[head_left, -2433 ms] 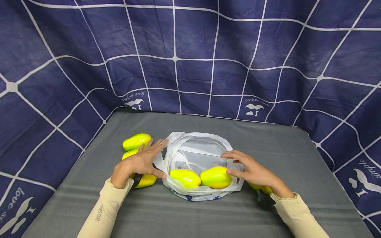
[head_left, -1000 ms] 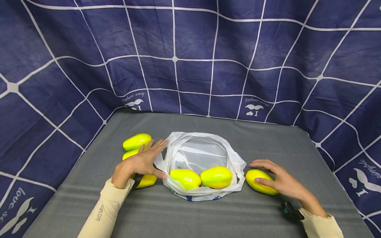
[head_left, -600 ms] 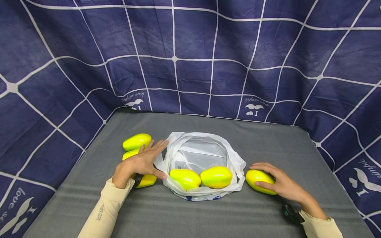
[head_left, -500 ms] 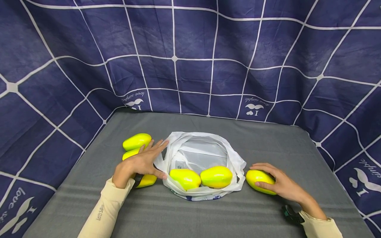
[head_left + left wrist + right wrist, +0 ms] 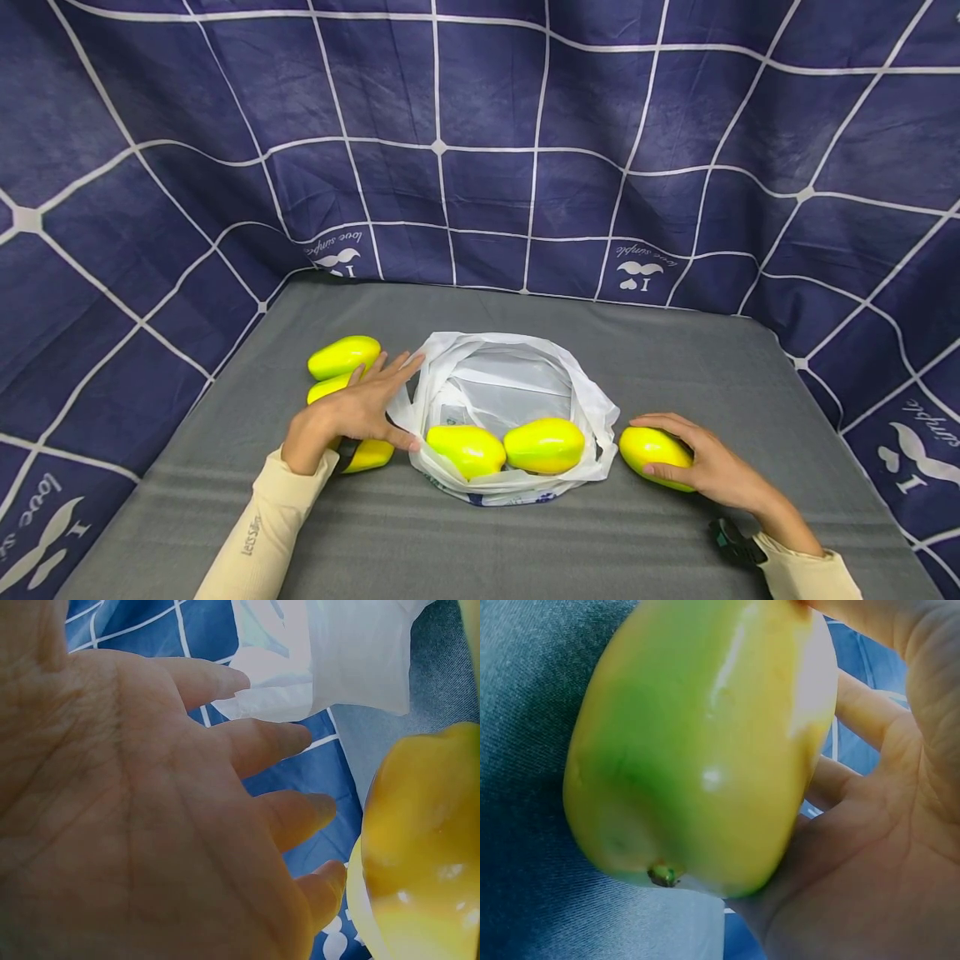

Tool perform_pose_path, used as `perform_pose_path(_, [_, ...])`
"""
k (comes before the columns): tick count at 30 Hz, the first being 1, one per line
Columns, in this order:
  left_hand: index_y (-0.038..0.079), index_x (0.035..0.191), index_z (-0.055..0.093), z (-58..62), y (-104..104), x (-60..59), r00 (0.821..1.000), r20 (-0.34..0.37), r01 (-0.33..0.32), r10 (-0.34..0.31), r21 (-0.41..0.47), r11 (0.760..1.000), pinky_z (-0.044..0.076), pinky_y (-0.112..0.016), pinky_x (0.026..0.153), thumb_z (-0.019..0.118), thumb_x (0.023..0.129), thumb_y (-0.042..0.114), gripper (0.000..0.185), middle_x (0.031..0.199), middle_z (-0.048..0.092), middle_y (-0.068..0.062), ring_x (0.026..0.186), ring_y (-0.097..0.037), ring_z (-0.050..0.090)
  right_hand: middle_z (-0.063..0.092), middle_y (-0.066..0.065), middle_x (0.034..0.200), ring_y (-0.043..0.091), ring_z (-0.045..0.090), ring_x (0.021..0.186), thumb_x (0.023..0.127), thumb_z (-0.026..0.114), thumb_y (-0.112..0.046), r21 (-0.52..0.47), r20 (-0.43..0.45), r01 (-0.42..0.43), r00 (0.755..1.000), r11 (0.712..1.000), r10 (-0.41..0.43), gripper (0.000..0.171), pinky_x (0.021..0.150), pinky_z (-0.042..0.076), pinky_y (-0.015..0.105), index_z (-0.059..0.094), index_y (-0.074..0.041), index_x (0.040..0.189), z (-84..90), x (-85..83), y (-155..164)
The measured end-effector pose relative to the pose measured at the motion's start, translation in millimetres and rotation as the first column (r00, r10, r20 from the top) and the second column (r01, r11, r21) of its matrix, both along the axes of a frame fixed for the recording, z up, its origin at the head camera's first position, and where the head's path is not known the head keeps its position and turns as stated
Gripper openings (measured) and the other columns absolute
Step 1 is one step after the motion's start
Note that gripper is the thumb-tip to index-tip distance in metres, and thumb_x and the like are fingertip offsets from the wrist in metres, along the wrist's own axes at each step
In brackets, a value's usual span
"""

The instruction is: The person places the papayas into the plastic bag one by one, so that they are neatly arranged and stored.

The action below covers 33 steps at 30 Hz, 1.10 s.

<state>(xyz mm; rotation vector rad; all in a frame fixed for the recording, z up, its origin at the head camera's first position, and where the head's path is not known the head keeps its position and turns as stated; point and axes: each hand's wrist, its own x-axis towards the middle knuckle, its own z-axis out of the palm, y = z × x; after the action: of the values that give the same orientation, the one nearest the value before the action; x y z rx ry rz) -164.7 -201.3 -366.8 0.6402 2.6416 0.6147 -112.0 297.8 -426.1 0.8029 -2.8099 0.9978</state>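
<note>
A yellow-green fruit is grasped by the right hand, its thumb and fingers curled round the sides, just to the right of a white plastic bag. At the bag's left edge, the left hand is spread wide with nothing gripped, its thumb and a fingertip set against the rim. Cream sleeves are worn on both arms, and a dark device is strapped at the right wrist. Inside the bag, along its near side, one fruit and a second fruit are seen side by side. Left of the bag, a rear fruit is plainly shown, while a middle fruit and a front fruit are partly covered by the left hand and wrist. The bag is set on a grey, cloth-covered worktop, backed by blue, white-gridded drapes.
</note>
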Motion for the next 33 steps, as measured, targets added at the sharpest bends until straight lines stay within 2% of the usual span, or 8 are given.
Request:
perform_pose_path(6, [0.014, 0.162, 0.009, 0.4, 1.0, 0.2, 1.000, 0.008, -0.001, 0.001, 0.002, 1.000, 0.001, -0.074, 0.116, 0.087, 0.072, 0.051, 0.124, 0.166, 0.009, -0.024, 0.150, -0.053, -0.004, 0.063, -0.006, 0.127, 0.002, 0.055, 0.112, 0.082, 0.084, -0.026, 0.016, 0.005, 0.010, 1.000, 1.000, -0.010, 0.056, 0.089, 0.041, 0.014, 0.062, -0.016, 0.133, 3.1, -1.7, -0.6])
perform_pose_path(13, [0.014, 0.162, 0.009, 0.5, 0.8, 0.5, 1.000, 0.009, -0.006, 0.006, 0.002, 1.000, 0.001, -0.074, 0.115, 0.087, 0.072, 0.050, 0.124, 0.166, 0.010, -0.024, 0.150, -0.054, -0.003, 0.063, -0.006, 0.127, 0.000, 0.054, 0.113, 0.081, 0.085, -0.023, 0.011, -0.033, 0.004, 0.999, 1.000, -0.003, 0.057, 0.091, 0.037, 0.010, 0.062, -0.025, 0.133, 10.7, -7.7, -3.8])
perform_pose_path(22, [0.015, 0.162, 0.009, -0.1, 0.2, -0.3, 1.000, 0.005, -0.004, 0.004, -0.004, 1.000, 0.001, -0.074, 0.115, 0.086, 0.072, 0.051, 0.125, 0.167, 0.009, -0.023, 0.151, -0.053, -0.004, 0.063, -0.005, 0.129, 0.000, 0.054, 0.114, 0.081, 0.085, -0.021, -0.004, -0.044, -0.001, 0.999, 1.000, 0.001, 0.059, 0.089, 0.039, 0.012, 0.061, -0.023, 0.135, 22.3, -16.4, -9.9])
perform_pose_path(33, [0.014, 0.162, 0.009, 0.1, 0.0, -0.1, 1.000, 0.008, -0.005, 0.005, -0.004, 1.000, 0.001, -0.073, 0.116, 0.087, 0.071, 0.050, 0.125, 0.167, 0.009, -0.023, 0.151, -0.052, -0.004, 0.061, -0.008, 0.131, 0.004, 0.054, 0.115, 0.083, 0.083, -0.025, -0.015, -0.033, -0.010, 0.999, 1.000, 0.010, 0.058, 0.090, 0.040, 0.016, 0.060, -0.028, 0.136, 41.7, -28.1, -26.5])
